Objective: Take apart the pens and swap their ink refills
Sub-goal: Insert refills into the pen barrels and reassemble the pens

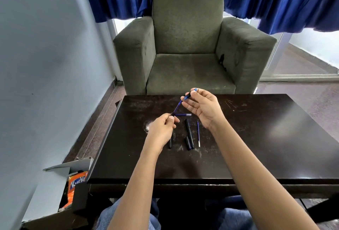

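Left hand (161,129): thumb and forefinger pinch the black lower end of a blue refill (177,106). The other fingers are curled under.
Right hand (203,106): thumb and forefinger pinch a pen barrel (189,95). The other three fingers fan out loose and touch nothing.
Refill + barrel: the refill slants up to the barrel's mouth, can't tell if it's inside. Both are held above the table (256,138), toward its far edge.
On the table: a second refill (198,136), black pen (189,131) and short cap (188,143) lie side by side mid-table. A blue tube (184,114) lies flat below the hands, and a small black piece (170,144) sits just beside the left wrist.
Floor by the left edge: an open box (73,165) with an orange packet (77,184).
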The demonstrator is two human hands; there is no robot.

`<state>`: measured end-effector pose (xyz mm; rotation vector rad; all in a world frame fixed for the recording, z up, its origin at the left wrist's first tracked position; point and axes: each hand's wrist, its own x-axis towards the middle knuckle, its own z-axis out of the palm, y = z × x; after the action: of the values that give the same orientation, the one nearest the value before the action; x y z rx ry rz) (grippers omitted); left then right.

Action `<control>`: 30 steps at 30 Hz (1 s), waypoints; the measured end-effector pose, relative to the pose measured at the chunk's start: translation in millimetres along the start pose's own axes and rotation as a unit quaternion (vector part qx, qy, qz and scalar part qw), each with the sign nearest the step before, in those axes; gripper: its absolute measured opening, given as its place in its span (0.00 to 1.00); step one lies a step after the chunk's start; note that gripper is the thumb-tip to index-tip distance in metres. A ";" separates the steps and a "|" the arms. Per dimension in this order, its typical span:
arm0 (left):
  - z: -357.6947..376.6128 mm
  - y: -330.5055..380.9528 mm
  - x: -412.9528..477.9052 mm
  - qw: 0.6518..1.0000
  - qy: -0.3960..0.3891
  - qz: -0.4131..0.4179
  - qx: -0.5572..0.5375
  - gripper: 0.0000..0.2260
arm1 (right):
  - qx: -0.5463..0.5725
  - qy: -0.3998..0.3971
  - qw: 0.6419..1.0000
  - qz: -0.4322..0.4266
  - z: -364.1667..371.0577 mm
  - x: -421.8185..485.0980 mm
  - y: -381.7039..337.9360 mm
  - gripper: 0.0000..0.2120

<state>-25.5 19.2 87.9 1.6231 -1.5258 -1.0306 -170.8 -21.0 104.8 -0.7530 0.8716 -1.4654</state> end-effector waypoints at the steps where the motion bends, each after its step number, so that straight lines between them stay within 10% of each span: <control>1: 0.3 0.7 -0.6 1.000 -0.001 0.001 0.001 0.12 | -0.003 -0.002 1.000 -0.002 0.7 -0.9 0.1 0.03; 30: -4.3 3.2 -8.5 0.999 0.002 -0.003 -0.050 0.13 | -0.068 -0.014 0.998 -0.009 13.4 -11.9 -6.7 0.03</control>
<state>-23.2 27.2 93.5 1.5598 -1.4445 -1.0896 -161.8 -10.3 117.8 -0.8833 0.9522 -1.4183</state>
